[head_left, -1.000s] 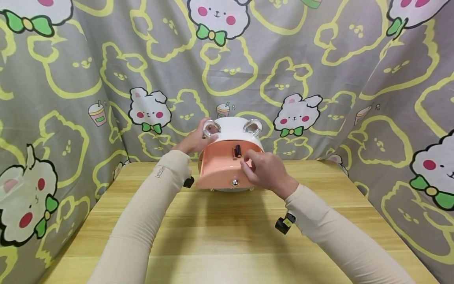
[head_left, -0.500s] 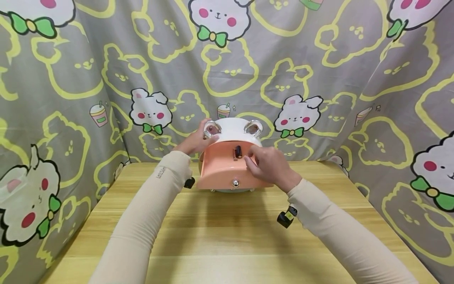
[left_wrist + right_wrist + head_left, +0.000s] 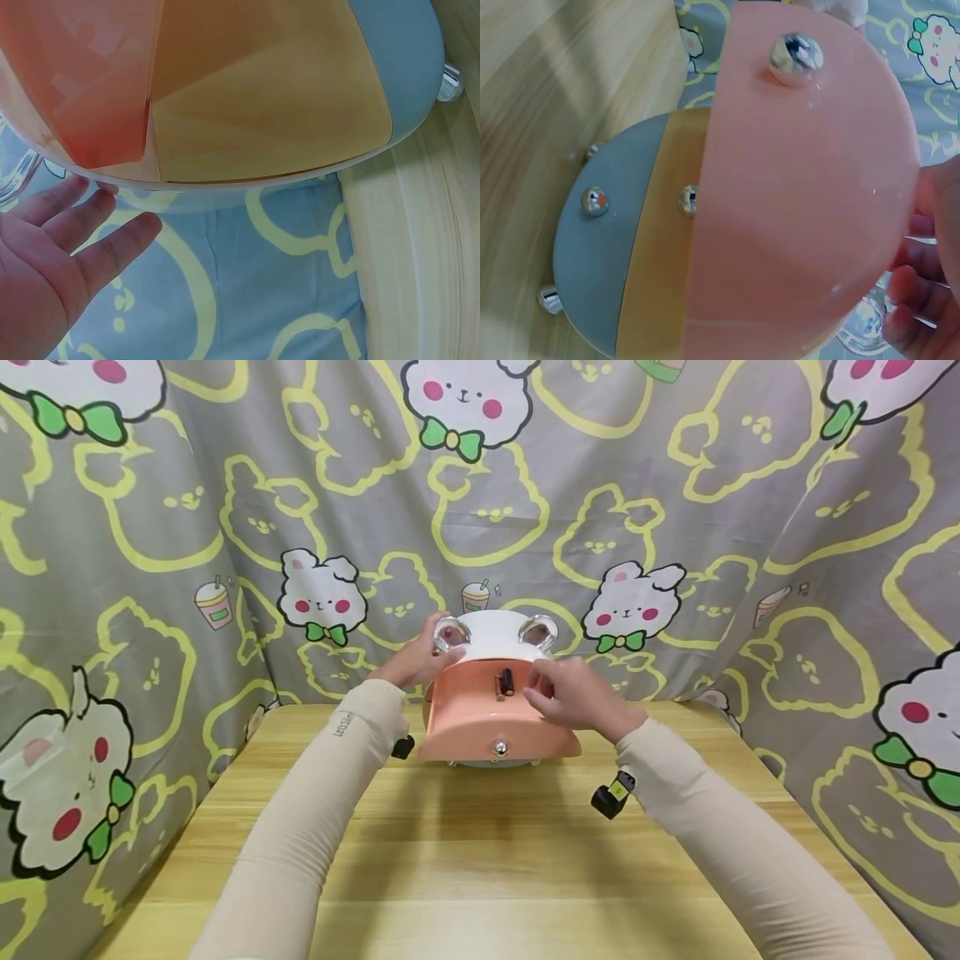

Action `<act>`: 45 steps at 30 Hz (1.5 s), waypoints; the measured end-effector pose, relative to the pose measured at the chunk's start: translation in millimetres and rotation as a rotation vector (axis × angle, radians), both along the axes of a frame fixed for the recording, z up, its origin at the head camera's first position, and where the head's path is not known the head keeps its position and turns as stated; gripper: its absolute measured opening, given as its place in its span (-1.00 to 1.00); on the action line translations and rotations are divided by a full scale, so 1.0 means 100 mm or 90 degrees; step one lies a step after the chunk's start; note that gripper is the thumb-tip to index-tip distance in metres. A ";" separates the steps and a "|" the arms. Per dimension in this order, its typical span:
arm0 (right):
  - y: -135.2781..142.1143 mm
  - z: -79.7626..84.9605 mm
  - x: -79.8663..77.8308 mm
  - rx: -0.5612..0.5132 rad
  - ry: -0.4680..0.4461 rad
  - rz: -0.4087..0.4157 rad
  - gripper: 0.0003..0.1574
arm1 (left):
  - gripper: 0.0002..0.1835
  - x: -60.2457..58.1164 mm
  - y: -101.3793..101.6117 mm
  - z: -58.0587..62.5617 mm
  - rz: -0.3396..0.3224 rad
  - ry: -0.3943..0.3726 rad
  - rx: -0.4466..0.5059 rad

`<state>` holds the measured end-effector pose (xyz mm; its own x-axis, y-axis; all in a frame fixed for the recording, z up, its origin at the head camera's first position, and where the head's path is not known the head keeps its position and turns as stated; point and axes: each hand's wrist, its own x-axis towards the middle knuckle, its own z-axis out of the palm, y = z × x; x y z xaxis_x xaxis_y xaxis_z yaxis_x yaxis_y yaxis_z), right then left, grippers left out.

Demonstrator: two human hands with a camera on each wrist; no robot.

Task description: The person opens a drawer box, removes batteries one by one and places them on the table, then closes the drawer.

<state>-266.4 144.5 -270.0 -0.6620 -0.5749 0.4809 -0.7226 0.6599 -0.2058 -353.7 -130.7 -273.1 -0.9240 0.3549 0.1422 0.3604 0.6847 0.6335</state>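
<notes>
A small rounded storage box (image 3: 498, 628) with a white top and two clear ring-shaped ears stands at the table's far end. Its pink top drawer (image 3: 480, 727) is pulled out, showing a silver knob. Inside lie a dark lipstick-like tube (image 3: 508, 682) and a smaller brownish piece (image 3: 500, 687) beside it. My left hand (image 3: 418, 653) rests against the box's upper left, thumb on the top by the left ear; the fingers (image 3: 116, 251) look straight in the left wrist view. My right hand (image 3: 573, 693) hovers over the drawer's right side, fingers loosely bent, nothing visible in them.
Below the pink drawer are a yellow drawer (image 3: 649, 300) and a blue-grey drawer (image 3: 604, 255), both with silver knobs, and short silver feet (image 3: 550, 299). The box sits on a wooden table (image 3: 480, 860). Patterned grey curtain (image 3: 360, 510) surrounds the table behind and on both sides.
My right hand has moved right, away from the tube, toward the drawer's right edge, its thumb and forefinger parting slightly. The left hand, drawer and tube stay in place.
</notes>
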 end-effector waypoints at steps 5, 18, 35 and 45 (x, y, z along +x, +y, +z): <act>0.02 0.02 -0.09 0.030 -0.068 0.000 -0.89 | -0.09 0.00 -0.01 -0.01 0.003 -0.002 0.004; 0.04 0.07 -0.30 0.116 -0.166 -0.015 -0.92 | -0.10 0.02 0.00 -0.04 -0.004 -0.005 0.015; -0.03 0.24 -0.49 0.257 -0.247 0.034 -0.79 | -0.13 0.06 0.01 0.02 0.001 -0.014 0.016; -0.12 0.44 -0.55 0.314 -0.362 0.019 -0.72 | -0.11 0.07 0.00 0.03 0.003 -0.016 0.015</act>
<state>-321.2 132.4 -226.3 -0.7125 -0.6564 -0.2480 -0.6119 0.7542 -0.2381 -346.4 -130.9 -270.3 -0.9291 0.3471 0.1275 0.3411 0.6712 0.6581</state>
